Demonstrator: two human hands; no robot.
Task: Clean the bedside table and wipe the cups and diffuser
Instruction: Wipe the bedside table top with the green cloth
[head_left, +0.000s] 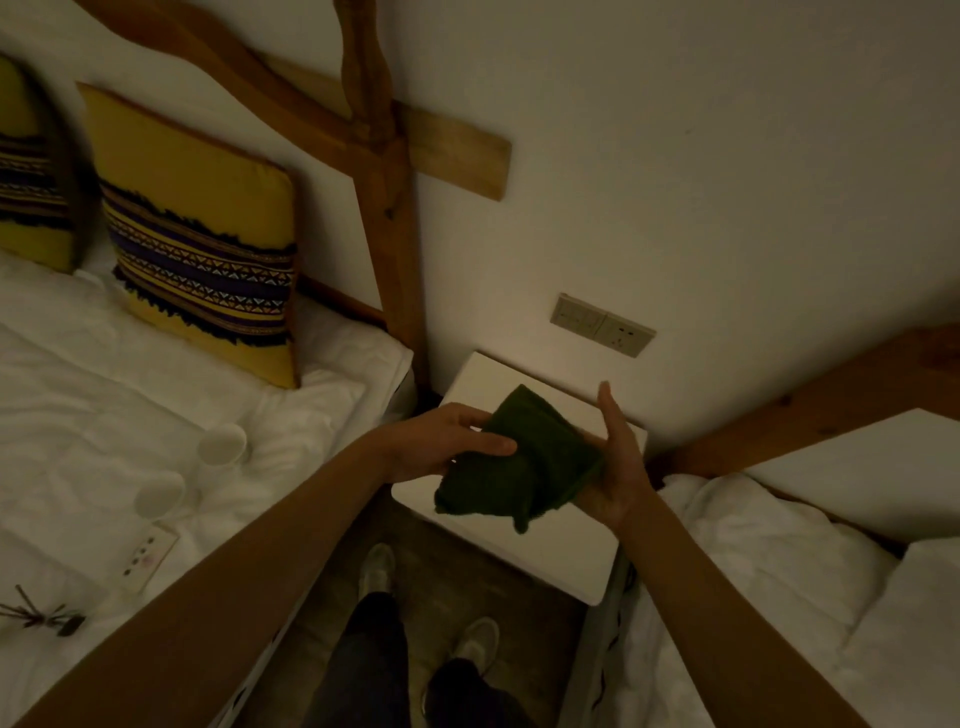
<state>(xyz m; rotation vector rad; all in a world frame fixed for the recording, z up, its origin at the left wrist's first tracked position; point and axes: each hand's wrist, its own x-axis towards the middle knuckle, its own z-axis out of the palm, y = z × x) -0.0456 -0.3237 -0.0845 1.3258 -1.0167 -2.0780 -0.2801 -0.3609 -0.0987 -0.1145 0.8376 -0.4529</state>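
No readable text, label, brand or number anywhere, beige double wall socket plate (602, 325) on the wall above the white bench (550, 540) blank of legible marks, small white switch panel (147, 557) on the bed too dim to read

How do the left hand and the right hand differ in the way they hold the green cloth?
The left hand lies over the green cloth, fingers curled across its top; the right hand is under its other end, palm open. The left hand's fingers point right along the cloth; the right hand's fingers point up toward the wall. Both hold the same cloth above the white bedside table.
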